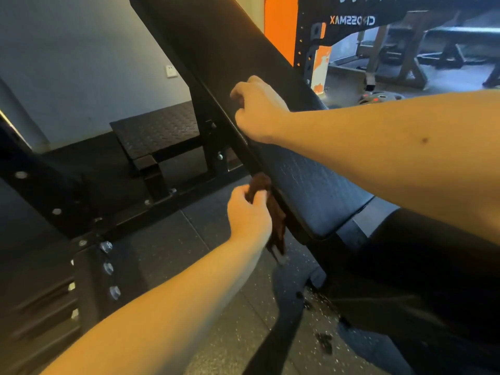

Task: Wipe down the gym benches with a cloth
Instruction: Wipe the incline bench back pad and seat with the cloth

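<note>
Along the black bench [311,185] edge, left hand [249,215] grips a crumpled dark-brown cloth [278,226], right hand [257,109] grips the edge.

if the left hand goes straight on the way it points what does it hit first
Probably the side edge of the bench pad: the left hand, gripping the brown cloth, points up-right at it, though depth is unclear.

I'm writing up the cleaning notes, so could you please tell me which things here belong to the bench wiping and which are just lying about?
In the job:
- brown cloth, gripped by the left hand
- black bench pad, its edge held by the right hand

Just about:
- weight plates on the floor
- power rack
- tread-plate step
- wall plate
</note>
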`<state>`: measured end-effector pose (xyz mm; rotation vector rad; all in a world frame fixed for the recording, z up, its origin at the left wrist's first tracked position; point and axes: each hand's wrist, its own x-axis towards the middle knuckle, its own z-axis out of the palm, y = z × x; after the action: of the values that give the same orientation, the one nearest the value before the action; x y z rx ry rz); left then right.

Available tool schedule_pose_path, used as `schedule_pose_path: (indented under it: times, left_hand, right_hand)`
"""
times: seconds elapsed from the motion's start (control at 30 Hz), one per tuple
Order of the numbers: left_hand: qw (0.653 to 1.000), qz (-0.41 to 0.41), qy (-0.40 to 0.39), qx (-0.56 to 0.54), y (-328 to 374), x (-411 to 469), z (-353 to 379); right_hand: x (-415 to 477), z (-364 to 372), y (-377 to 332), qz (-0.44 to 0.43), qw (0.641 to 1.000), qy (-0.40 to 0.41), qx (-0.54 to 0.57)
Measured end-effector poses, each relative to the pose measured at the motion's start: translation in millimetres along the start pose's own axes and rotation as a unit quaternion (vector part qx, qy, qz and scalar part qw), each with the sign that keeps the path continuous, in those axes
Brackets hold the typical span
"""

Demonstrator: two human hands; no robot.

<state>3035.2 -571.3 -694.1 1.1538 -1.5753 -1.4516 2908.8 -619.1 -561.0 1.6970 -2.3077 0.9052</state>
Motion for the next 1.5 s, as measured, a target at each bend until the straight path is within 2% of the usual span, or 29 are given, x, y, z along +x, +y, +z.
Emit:
schedule_pose_path:
  times: [0.07,0.23,0.37,0.43,0.5,0.67,0.87,1.0,1.07,1.23,1.37,1.5]
  left_hand:
    - [1.0,0.008,0.007,0.007,9,8,2]
    - [0.99,0.001,-0.076,0.12,3,-8,11]
    - [0.988,-0.009,-0.109,0.113,25,18,-24]
    - [0.992,-0.022,-0.1,0.071,37,35,-40]
    - [0.996,-0.028,-0.082,0.015,42,49,-49]
    - [0.989,-0.039,-0.077,-0.12,52,64,-61]
    - [0.982,-0.029,-0.057,-0.175,81,70,-69]
    - [0.98,-0.085,-0.011,-0.179,88,77,-67]
    - [0.977,-0.105,-0.012,-0.185,88,76,-64]
    - [0.973,-0.107,-0.03,-0.2,84,81,-65]
    - [0.975,-0.081,-0.129,-0.161,76,81,-65]
    - [0.988,-0.029,-0.139,-0.061,68,85,-66]
  right_hand:
    - [-2,3,4,0.007,1.0,-0.005,-0.006]
    - [-8,7,6,0.008,0.998,-0.053,-0.039]
    - [-10,3,3,-0.002,0.996,-0.083,-0.029]
    - [-9,1,0,0.043,0.987,-0.133,0.083]
    - [-11,1,-7,0.13,0.938,-0.195,0.254]
    - [-25,-3,-4,0.201,0.864,-0.215,0.408]
    - [-36,-8,7,0.198,0.826,-0.274,0.452]
    - [-42,-15,10,0.199,0.841,-0.342,0.369]
    - [-42,-18,14,0.21,0.837,-0.322,0.389]
    - [-39,-23,20,0.273,0.788,-0.231,0.5]
    - [-38,-12,24,0.279,0.8,-0.207,0.489]
    - [-34,-11,29,0.313,0.799,-0.145,0.493]
